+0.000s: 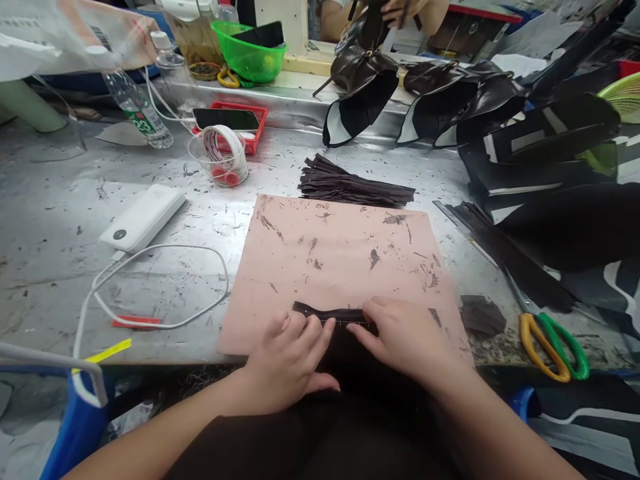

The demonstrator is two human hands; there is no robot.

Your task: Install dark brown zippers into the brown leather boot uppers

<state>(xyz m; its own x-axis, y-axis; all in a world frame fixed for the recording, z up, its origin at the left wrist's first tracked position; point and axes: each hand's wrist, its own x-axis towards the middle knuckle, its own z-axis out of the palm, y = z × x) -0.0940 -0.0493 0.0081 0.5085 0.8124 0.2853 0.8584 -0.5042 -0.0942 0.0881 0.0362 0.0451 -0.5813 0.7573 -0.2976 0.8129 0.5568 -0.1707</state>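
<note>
A narrow dark strip (330, 313) lies near the front edge of a pink board (340, 260). It runs along the edge of a black piece (350, 347) with small pale marks along it; most of that piece blends into the dark clothing below. My left hand (287, 360) rests with extended fingers touching the strip from the front, thumb held apart. At the strip's right end, my right hand (405, 337) is closed, thumb and fingers pinching it. Behind the board sits a bundle of similar dark strips (350, 183).
Scissors (553, 343) with orange and green handles lie at right, beside more dark strips (515, 247). A white power bank (143, 219) with a looping cable is at left. Dark leather pieces (363, 87) stand behind, near another person's hand (403, 10).
</note>
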